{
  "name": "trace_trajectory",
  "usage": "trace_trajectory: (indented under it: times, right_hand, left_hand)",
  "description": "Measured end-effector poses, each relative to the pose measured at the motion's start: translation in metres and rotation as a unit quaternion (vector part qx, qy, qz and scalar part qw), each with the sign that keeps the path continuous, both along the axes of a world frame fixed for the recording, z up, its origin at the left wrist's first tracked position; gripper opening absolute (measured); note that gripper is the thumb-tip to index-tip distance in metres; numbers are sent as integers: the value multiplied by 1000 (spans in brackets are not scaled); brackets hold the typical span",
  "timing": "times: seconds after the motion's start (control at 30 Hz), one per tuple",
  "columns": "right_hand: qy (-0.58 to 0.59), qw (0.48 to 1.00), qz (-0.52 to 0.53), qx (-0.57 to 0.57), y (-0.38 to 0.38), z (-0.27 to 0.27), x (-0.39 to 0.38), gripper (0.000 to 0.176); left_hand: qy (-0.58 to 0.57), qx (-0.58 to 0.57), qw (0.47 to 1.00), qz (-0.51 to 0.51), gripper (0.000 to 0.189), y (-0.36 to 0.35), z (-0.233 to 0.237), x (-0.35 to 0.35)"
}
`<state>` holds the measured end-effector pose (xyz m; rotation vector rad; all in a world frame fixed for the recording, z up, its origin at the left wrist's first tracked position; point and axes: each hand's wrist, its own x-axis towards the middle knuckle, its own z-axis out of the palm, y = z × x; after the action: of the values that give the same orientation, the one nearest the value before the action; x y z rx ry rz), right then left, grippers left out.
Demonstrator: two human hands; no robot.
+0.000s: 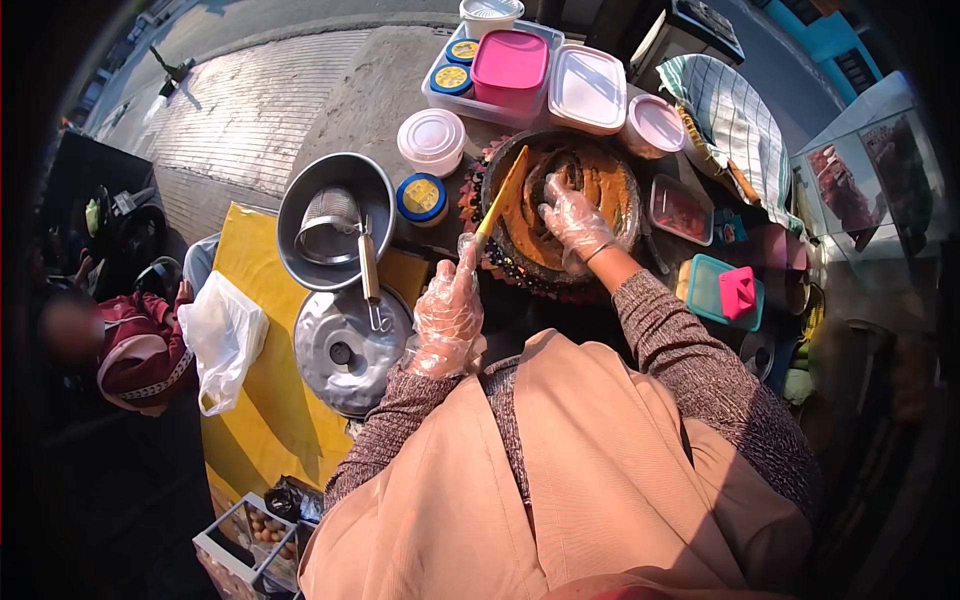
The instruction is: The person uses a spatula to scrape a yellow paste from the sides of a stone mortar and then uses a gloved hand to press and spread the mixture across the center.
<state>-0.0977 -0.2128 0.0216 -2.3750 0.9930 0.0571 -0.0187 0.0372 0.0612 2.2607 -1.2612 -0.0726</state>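
My left hand (450,310), in a clear plastic glove, is closed around the lower end of a long yellow spatula (503,193). The spatula leans over the left rim of a wide, dark mortar (507,243), its narrow tip pointing away from me. Thick orange-brown sauce (603,170) covers the inside of the mortar in curved streaks. Over the sauce is my right hand (577,222), gloved as well, with its fingers bent down into the bowl. Whatever those fingers grip, if anything, is hidden.
Left of the mortar are a jar with a blue lid (421,199) and a grey basin (285,215) holding a strainer (328,222). A metal lid (350,350) lies nearer me. Lidded tubs (587,88) stand behind; a red-filled container (682,210) sits right. Another person (145,345) is far left.
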Motion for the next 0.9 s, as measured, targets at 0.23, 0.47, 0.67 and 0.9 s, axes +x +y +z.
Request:
trace_trajectory:
  times: [0.23,0.47,0.67,0.9]
  right_hand:
    - [-98,994,-34,-22,-73,-21,-4,52]
    - [4,996,9,-93,3,-9,-53,55]
    - [-81,975,-141,149,-97,-17,-7,59]
    - [54,992,5,-116,28,1,-15,51]
  left_hand:
    - [-6,7,1000,-13,60,-6,-13,-2]
    - [-19,14,999,-23,53,-3,-19,-8]
    - [-27,-6,999,-19,57,-2,-16,-6]
    - [-8,-7,1000,-15,61,-2,-23,-2]
